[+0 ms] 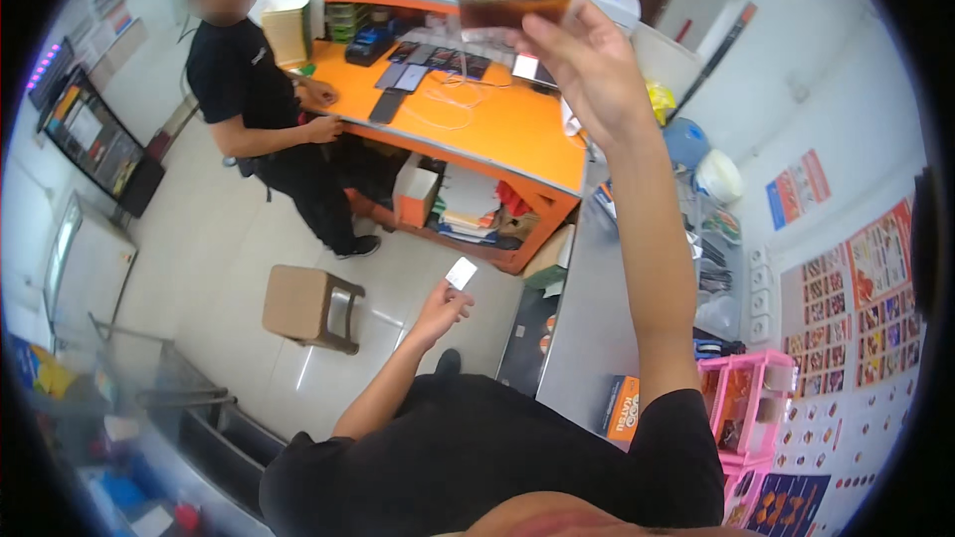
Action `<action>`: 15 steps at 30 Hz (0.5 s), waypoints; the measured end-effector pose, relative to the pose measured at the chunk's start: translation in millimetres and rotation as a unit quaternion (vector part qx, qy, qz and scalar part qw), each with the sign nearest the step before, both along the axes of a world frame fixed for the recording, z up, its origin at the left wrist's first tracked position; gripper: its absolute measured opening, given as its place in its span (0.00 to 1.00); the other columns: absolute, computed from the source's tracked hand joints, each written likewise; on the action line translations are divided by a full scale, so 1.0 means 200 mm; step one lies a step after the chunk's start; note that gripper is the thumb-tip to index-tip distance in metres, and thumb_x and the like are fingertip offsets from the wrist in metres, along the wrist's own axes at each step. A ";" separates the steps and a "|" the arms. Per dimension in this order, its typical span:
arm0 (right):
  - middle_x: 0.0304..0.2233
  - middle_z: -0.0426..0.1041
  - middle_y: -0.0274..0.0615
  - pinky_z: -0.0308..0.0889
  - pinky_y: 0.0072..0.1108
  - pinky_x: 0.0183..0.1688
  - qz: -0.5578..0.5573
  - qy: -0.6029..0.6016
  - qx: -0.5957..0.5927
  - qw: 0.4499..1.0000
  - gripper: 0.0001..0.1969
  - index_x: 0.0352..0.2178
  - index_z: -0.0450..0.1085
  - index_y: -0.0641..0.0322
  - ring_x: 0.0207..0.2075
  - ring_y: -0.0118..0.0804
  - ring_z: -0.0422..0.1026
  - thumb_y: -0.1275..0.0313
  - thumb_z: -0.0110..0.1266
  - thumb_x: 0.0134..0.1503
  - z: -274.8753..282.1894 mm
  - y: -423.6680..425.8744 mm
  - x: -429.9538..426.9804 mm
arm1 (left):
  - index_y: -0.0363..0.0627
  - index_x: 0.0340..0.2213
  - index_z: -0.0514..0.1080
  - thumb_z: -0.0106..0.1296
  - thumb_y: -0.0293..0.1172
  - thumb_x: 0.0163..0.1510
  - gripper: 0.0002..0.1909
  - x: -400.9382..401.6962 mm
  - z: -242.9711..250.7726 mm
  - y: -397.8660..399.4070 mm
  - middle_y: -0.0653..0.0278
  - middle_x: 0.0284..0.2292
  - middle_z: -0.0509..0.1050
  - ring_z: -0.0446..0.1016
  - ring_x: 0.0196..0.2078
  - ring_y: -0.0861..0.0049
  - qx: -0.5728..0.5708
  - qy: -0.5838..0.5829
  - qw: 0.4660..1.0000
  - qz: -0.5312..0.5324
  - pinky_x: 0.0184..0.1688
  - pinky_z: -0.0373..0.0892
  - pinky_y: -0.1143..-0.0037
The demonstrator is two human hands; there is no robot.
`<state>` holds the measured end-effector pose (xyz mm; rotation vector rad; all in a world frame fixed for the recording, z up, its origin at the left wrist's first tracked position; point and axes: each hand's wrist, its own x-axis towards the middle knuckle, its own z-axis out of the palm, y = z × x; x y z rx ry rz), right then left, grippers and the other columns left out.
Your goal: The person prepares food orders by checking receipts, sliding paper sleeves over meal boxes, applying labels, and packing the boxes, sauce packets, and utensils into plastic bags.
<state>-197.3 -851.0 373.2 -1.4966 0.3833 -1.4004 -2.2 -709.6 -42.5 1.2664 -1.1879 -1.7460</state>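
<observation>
My right hand is raised at the top right, gripping a clear container of dark brown liquid near a shelf edge above the orange counter. Lower down, my left hand pinches a small white slip of paper or card over the tiled floor. Several phones, among them a dark one, lie on the counter by a white cable.
A person in black stands at the counter's left end. A brown plastic stool stands on the floor. To the right run a metal worktop with an orange box and a pink drawer rack.
</observation>
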 end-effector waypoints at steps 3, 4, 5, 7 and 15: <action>0.47 0.79 0.45 0.75 0.27 0.55 0.090 -0.069 0.031 0.993 0.13 0.50 0.72 0.66 0.48 0.40 0.79 0.80 0.59 0.63 0.01 -0.25 0.10 | 0.40 0.57 0.62 0.52 0.36 0.62 0.25 0.00 -0.02 0.00 0.59 0.41 0.79 0.78 0.36 0.75 -0.010 -0.018 1.000 -0.016 0.38 0.72 0.74; 0.46 0.79 0.45 0.75 0.27 0.57 0.119 -0.096 0.049 0.987 0.13 0.49 0.72 0.66 0.49 0.42 0.79 0.80 0.58 0.63 0.02 -0.33 0.14 | 0.38 0.59 0.61 0.53 0.37 0.62 0.28 -0.01 0.01 -0.02 0.58 0.41 0.78 0.78 0.36 0.74 -0.024 -0.014 0.999 -0.024 0.37 0.72 0.74; 0.46 0.79 0.45 0.75 0.27 0.57 0.129 -0.104 0.041 0.985 0.13 0.49 0.72 0.66 0.49 0.42 0.79 0.80 0.58 0.63 0.02 -0.38 0.19 | 0.38 0.59 0.61 0.53 0.37 0.62 0.28 -0.01 0.03 -0.04 0.58 0.41 0.78 0.78 0.36 0.74 -0.032 -0.025 0.999 -0.015 0.37 0.72 0.74; 0.45 0.79 0.45 0.75 0.27 0.58 0.198 -0.147 0.037 0.968 0.12 0.48 0.73 0.66 0.49 0.44 0.79 0.81 0.58 0.63 0.03 -0.45 0.30 | 0.38 0.60 0.61 0.54 0.37 0.62 0.29 -0.01 0.04 -0.07 0.58 0.41 0.78 0.78 0.37 0.74 -0.028 -0.027 0.999 -0.029 0.37 0.72 0.74; 0.44 0.78 0.44 0.79 0.23 0.51 0.249 -0.145 0.009 0.958 0.18 0.53 0.65 0.67 0.46 0.38 0.80 0.80 0.60 0.63 0.03 -0.47 0.60 | 0.41 0.58 0.62 0.55 0.38 0.63 0.27 0.12 0.03 -0.09 0.59 0.40 0.78 0.78 0.36 0.76 -0.053 -0.030 0.991 0.122 0.36 0.72 0.74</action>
